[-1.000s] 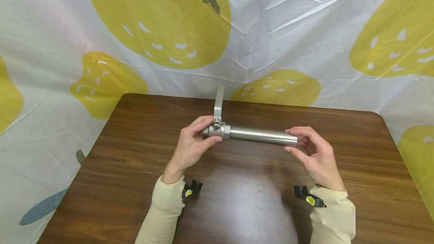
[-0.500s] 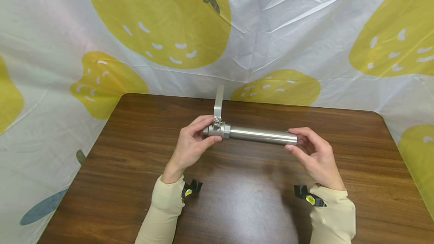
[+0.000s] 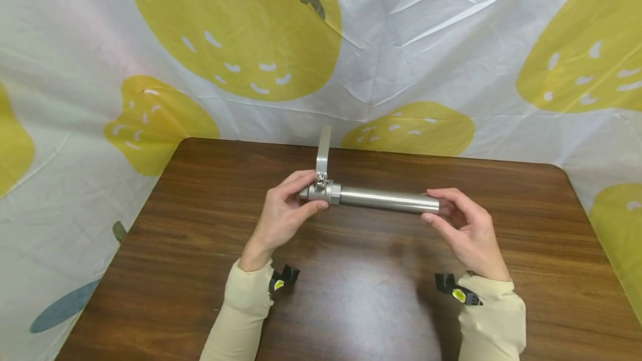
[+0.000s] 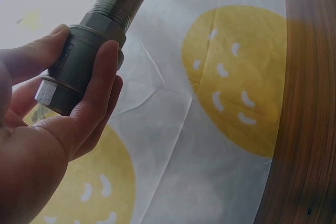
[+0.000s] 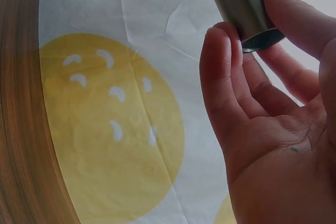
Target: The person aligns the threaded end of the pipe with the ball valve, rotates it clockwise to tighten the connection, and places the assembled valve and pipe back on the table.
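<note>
A steel ball valve (image 3: 321, 193) with a flat lever handle (image 3: 324, 148) is joined to a smooth metal pipe (image 3: 386, 200). My left hand (image 3: 281, 216) grips the valve body between thumb and fingers, the lever pointing away from me. Threads (image 4: 110, 13) show on the pipe where it enters the valve's hex end in the left wrist view. My right hand (image 3: 468, 230) pinches the pipe's free end. In the right wrist view that plain end (image 5: 262, 40) sits between thumb and fingertips. Valve and pipe lie roughly level, held above the table.
A brown wood-grain table (image 3: 200, 227) spreads beneath both hands. White cloth (image 3: 371, 32) with yellow fruit prints hangs behind it and at both sides. Each wrist wears a black strap with a camera mount (image 3: 458, 291).
My right fingers have shifted slightly toward the pipe's free end since a second ago. The left hand and the valve look the same.
</note>
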Available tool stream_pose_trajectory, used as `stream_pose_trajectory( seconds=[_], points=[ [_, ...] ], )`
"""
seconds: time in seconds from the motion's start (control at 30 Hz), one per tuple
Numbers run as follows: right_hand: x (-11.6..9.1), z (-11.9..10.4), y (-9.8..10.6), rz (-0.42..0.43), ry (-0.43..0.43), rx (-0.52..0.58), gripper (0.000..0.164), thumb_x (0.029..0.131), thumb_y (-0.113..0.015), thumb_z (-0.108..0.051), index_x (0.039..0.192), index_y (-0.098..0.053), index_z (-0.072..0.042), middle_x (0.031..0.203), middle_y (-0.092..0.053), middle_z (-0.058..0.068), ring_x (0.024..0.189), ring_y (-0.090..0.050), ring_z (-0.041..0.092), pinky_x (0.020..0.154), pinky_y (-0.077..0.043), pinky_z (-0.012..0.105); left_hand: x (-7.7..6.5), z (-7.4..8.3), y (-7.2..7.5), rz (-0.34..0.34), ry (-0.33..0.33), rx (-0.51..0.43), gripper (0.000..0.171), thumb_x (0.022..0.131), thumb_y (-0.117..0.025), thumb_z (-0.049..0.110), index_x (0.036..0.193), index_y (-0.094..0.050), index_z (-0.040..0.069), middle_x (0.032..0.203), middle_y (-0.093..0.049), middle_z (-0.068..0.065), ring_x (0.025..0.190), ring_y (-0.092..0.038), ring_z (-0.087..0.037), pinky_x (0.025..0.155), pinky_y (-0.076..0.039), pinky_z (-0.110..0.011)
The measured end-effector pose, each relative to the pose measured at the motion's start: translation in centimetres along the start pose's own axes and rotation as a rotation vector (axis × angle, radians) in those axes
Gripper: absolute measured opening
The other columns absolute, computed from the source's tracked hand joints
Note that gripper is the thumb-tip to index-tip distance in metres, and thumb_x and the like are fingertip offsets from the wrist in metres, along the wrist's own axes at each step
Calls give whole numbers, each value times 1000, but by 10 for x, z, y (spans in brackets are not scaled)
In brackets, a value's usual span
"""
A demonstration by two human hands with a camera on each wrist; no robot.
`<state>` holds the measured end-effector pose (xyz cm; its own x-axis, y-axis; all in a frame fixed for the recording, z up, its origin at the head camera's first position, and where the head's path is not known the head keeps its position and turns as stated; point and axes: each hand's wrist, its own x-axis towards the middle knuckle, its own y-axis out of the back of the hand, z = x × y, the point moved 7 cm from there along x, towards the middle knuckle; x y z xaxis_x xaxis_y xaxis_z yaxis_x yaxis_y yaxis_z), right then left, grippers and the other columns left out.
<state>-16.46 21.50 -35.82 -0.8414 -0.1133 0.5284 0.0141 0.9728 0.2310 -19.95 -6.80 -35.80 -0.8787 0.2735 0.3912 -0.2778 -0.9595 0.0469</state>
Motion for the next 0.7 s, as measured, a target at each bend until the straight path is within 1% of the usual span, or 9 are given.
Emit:
stream_pose_trajectory(
  seconds=[0.07, 0.2, 0.3, 0.57, 0.7],
  points=[
    [1, -3, -1, 3, 7, 41, 47, 63, -64, 25, 108, -55, 12, 96, -61, 13, 76, -60, 12, 65, -50, 16, 0, 0, 0, 3, -1, 1, 49, 72, -71, 0, 118, -56, -2, 115, -54, -12, 97, -53, -18, 80, -49, -21],
    [3, -11, -4, -8, 39, 156, 50, 60, -64, 28, 107, -52, 17, 102, -56, 26, 81, -60, 16, 71, -50, 19, 0, 0, 0, 5, -1, -7, 49, 71, -71, -1, 118, -56, -2, 115, -54, -12, 97, -53, -18, 80, -49, -21],
    [4, -17, -6, -20, 67, 201, 52, 58, -64, 30, 107, -50, 19, 105, -52, 33, 85, -59, 19, 76, -50, 21, 0, 0, 0, 6, 1, -9, 48, 71, -71, -2, 117, -56, -2, 115, -53, -13, 96, -53, -18, 79, -49, -21],
    [4, -21, -7, -23, 93, 234, 51, 57, -61, 33, 105, -48, 21, 106, -50, 33, 88, -58, 20, 77, -51, 22, 0, 0, 0, 9, -6, -9, 48, 71, -72, -2, 116, -56, -3, 115, -54, -13, 96, -53, -18, 80, -49, -21],
    [4, -21, -6, -18, 100, 223, 50, 57, -62, 33, 103, -49, 21, 106, -51, 33, 88, -58, 20, 76, -51, 21, 0, -1, 0, 7, -6, -11, 48, 71, -71, -2, 117, -56, -3, 114, -54, -14, 96, -53, -17, 79, -49, -20]
  ],
)
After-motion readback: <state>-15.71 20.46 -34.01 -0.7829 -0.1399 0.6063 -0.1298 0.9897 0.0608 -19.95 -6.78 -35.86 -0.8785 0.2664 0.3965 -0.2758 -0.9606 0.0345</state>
